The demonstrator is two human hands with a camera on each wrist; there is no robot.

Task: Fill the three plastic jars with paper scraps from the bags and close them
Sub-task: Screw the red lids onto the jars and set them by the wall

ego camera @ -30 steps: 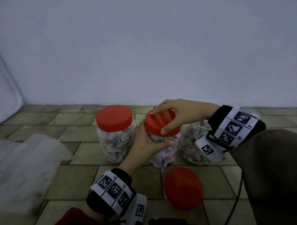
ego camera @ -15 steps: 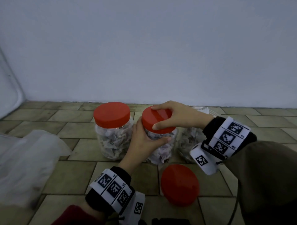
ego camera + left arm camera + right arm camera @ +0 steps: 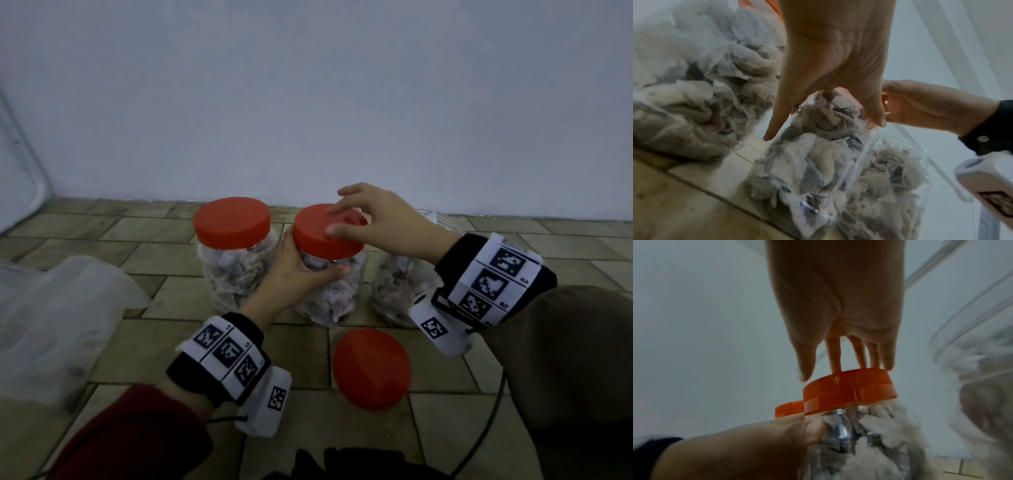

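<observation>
On the tiled floor (image 3: pixel 144 346), far left, a crumpled translucent plastic bag (image 3: pixel 58 308) is seen lying flat. To its right, the first clear plastic jar of paper scraps (image 3: pixel 236 274) is closed with a round red screw lid (image 3: pixel 231 222). Next, the middle clear plastic jar of paper scraps (image 3: pixel 329 298) is gripped by the left hand (image 3: pixel 294 277), fingers and thumb wrapped round its neck just under its red lid (image 3: pixel 325 236). That lid is seated on the jar mouth. The right hand (image 3: pixel 380 219) is held above it, fingers spread and loosely extended; fingertips (image 3: pixel 835 368) are seen at the lid top, nothing is clasped. A third round red plastic lid (image 3: pixel 371 368) is lying loose on the floor in front of the middle jar. Far right, the third clear jar of scraps (image 3: pixel 394 291) is uncapped, partly hidden by the right wrist.
</observation>
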